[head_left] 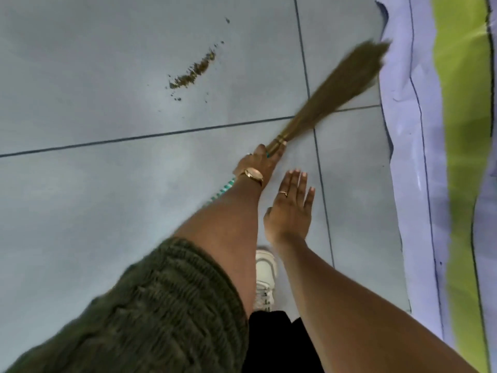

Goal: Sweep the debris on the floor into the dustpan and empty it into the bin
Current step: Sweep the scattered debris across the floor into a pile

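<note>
Head view, looking down on a grey tiled floor (107, 184) with dark grout lines. Left hand (258, 168) clamped around the handle of a grass broom (336, 87), just below the bound neck of the bristles; gold watch (254, 175) on that wrist, green knitted sleeve (161, 305) pushed up the forearm. Striped teal-and-white handle end poking out behind the wrist. Broom angled up and to the right, bristle tips blurred and lying close to the edge of a pale lilac sheet (403, 130) with a lime-green band along the right side of the frame. Right hand (291, 208) open and flat, fingers together and extended, holding nothing, hovering just beside the left wrist; ring on one finger. Debris (192, 71) in a thin brown diagonal streak on the tile at upper centre, well apart from the bristles, with a few loose specks scattered around it. White shoe (265, 275) on the floor between the two forearms.
</note>
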A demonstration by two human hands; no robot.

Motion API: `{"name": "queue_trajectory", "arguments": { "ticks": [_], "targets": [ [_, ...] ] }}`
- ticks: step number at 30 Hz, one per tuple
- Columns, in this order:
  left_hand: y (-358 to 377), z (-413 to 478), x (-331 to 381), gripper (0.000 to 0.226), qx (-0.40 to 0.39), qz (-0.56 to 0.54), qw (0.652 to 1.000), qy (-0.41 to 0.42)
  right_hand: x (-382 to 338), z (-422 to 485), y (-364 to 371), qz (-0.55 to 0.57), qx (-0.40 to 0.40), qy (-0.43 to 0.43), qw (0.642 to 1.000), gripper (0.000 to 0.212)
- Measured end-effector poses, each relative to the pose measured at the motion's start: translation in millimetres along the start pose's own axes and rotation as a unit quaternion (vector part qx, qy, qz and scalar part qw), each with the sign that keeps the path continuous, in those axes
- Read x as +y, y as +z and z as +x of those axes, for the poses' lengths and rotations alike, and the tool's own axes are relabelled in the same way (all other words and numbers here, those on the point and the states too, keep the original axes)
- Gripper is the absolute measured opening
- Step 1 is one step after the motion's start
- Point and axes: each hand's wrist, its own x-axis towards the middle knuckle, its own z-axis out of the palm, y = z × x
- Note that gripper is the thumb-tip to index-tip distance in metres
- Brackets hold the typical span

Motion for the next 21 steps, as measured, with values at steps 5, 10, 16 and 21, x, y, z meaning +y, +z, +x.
{"name": "queue_trajectory", "arguments": {
  "ticks": [5, 10, 16, 21],
  "targets": [
    [-15, 50, 2, 0.061, 0.002, -0.01, 1.0, -0.017, 16, 30, 1, -0.021, 0.032, -0.021, 0.999, 0.084],
    [-39, 44, -21, 0.071, 0.013, -0.023, 0.998, -0.054, 10, 33, -12, -0.03, 0.031, -0.03, 0.999, 0.089],
    [-41, -21, -83, 0.076, 0.012, -0.075, 0.986, -0.151, -32, 19, -33, -0.015, 0.042, -0.055, 0.998, 0.09],
    [-30, -103, -134, 0.087, 0.004, -0.084, 0.974, -0.208, -76, -4, -44, 0.0, 0.037, -0.089, 0.995, 0.09]
  ]
}}
